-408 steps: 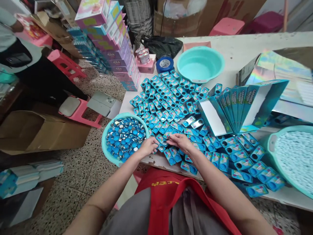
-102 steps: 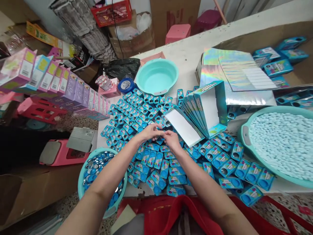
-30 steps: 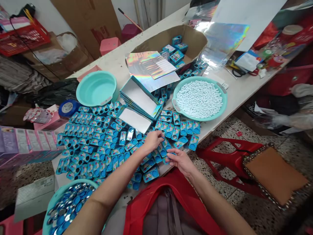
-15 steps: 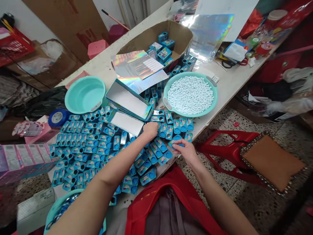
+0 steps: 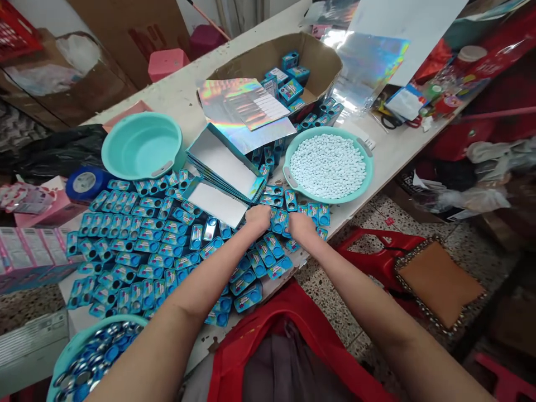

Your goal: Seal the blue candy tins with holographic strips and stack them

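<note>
Rows of small blue boxes (image 5: 147, 245) with round openings or discs on top cover the table. My left hand (image 5: 258, 218) is closed among them, by the corner of a shallow tray with a white inside (image 5: 218, 202); its fingertips are hidden. My right hand (image 5: 302, 228) is curled over the boxes just to the right, knuckles up, and what its fingers hold cannot be seen. A turquoise basin of white pellets (image 5: 329, 167) stands just beyond my hands. At lower left, another turquoise basin holds shiny round metal and blue pieces (image 5: 90, 357).
An empty turquoise basin (image 5: 142, 146) stands at the left. Behind are a stack of white-lined trays (image 5: 230, 162), holographic sheets (image 5: 247, 111) and a cardboard carton (image 5: 234, 64) with blue boxes. Scissors (image 5: 389, 118) lie farther right. A red stool (image 5: 368, 245) stands beside the table.
My right hand has moved forward and left from a blue box at the table's edge, nearer my left hand. The left hand stays by the tray corner. The view has shifted slightly.
</note>
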The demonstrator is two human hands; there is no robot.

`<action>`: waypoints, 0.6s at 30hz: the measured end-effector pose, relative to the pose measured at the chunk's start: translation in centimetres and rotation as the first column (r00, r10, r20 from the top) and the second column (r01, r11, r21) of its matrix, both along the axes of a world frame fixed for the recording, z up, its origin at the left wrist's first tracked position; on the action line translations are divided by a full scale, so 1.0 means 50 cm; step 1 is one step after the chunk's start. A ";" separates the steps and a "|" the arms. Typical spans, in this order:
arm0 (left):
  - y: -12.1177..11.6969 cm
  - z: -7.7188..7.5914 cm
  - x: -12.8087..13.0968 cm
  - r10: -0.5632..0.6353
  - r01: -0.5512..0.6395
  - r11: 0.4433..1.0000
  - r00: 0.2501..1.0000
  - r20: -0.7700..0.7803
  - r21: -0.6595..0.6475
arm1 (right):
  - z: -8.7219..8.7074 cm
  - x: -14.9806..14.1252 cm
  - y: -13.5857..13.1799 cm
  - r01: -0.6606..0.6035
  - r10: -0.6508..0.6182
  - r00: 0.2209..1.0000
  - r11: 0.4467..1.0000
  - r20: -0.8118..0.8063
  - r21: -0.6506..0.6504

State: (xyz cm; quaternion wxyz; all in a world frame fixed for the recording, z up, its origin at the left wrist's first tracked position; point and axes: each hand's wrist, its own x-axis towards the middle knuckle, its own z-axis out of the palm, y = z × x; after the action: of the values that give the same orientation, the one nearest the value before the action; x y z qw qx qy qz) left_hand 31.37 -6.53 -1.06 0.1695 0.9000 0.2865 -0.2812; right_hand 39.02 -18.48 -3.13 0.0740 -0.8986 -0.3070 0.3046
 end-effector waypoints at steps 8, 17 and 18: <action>0.009 -0.011 -0.006 0.018 -0.017 0.999 1.000 0.022 -0.050 | -0.005 -0.001 -0.007 -0.046 0.046 0.998 0.999 -0.038 -0.003; 0.008 -0.006 -0.037 -0.026 0.032 0.998 0.993 0.113 -0.051 | 0.003 0.028 -0.044 0.439 -0.292 0.854 0.849 -0.431 0.295; 0.006 -0.004 -0.044 -0.029 0.035 0.998 0.992 0.122 -0.050 | 0.002 0.038 -0.042 0.473 -0.312 0.838 0.824 -0.448 0.311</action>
State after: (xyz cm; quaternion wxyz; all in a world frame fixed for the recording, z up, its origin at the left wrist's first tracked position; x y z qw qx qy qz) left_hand 29.17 -6.23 -1.26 0.2056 0.9152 0.2537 -0.2361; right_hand 40.93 -20.58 -3.04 0.3805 -0.8308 -0.1483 0.3782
